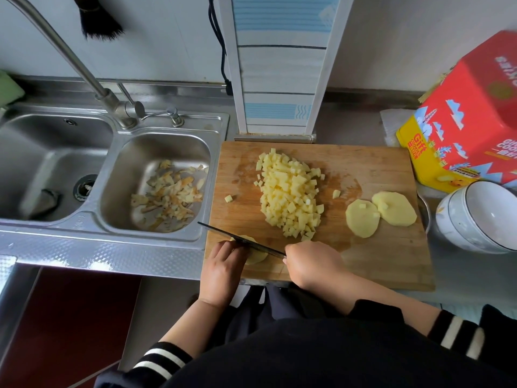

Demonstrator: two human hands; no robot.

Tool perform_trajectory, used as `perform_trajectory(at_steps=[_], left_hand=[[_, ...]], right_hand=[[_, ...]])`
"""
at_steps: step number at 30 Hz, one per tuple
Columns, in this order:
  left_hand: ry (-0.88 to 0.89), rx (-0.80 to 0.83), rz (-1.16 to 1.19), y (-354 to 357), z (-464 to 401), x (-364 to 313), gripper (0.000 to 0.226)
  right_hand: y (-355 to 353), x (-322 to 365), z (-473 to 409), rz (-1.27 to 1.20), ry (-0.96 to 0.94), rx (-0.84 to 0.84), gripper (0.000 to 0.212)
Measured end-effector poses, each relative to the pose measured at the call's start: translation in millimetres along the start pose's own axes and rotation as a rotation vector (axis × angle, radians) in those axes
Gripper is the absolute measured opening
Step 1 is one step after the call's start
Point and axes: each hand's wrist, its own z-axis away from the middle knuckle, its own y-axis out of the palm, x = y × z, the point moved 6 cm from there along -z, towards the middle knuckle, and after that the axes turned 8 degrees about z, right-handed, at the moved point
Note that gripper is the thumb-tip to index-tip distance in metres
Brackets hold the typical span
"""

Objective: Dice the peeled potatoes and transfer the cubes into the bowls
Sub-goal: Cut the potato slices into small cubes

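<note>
**Slicing at the near corner, bowls not yet filled**

I am over a grey kitchen surface with a steel double sink to the left and a rectangular wooden chopping board in the middle. My left hand has its fingers curled down on a pale peeled potato piece at the board's near-left corner. My right hand is wrapped round the handle of a dark-bladed kitchen knife, whose blade lies across that piece.

I judge the step to be cutting this piece down. Next I must keep the left fingertips tucked clear of the edge.

Beyond the hands, a heap of pale yellow potato cubes fills mid-board, and two flat round potato slices lie to its right. Stacked white ceramic bowls stand just off the board's right edge, tilted, no cubes visible in them. Peelings lie in the smaller basin.

The red and yellow tin behind reads "Gift"; the rest is too blurred.
</note>
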Motion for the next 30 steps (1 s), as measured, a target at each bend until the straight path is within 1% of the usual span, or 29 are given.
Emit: perform_trajectory(at_steps=[8,13,20,30], left_hand=[[-0.006,0.012,0.007,1.4,1.1,0.4,0.016],[0.002,0.031,0.018,-1.9,5.4,2.9,0.016],[-0.025,0.085,0.004,-0.4,5.1,5.2,0.015],[-0.005,0.063,-0.018,-1.2,7.2,3.3,0.017]], right_hand=[[7.6,-7.7,-3.2,-0.072,0.011,0.035,0.019],[1.6,-9.8,0.8,-0.115,-0.013,0.012,0.03],[-10.8,-4.1,12.7,-0.075,-0.028,-0.053,0.029],[-8.9,2.4,17.6,-0.073,-0.045,-0.008,0.031]])
